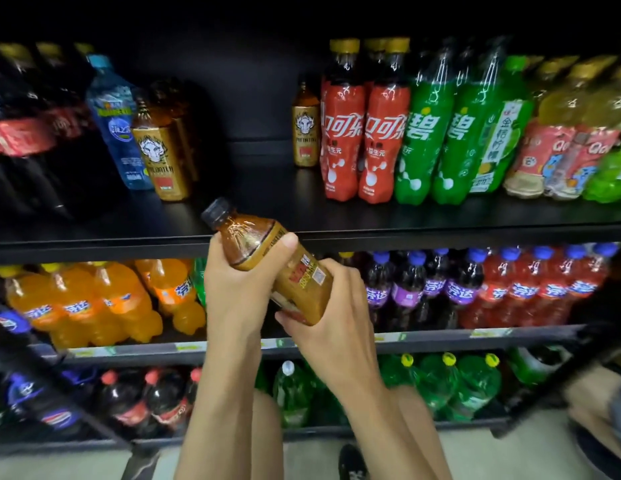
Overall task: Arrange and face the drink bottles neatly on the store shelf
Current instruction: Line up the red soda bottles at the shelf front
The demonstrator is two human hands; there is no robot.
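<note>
Our left hand [239, 285] curls round the shoulder and right hand [337, 323] round the base of a tilted gold-label bottle [302, 282], held before the gap on the top shelf [250, 209], apparently so we can turn its label frontward.

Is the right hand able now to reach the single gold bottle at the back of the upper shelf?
Probably not yet: the right hand grips the base of the tilted brown bottle. The way itself looks free: no bottle stands before the gold bottle.
</note>
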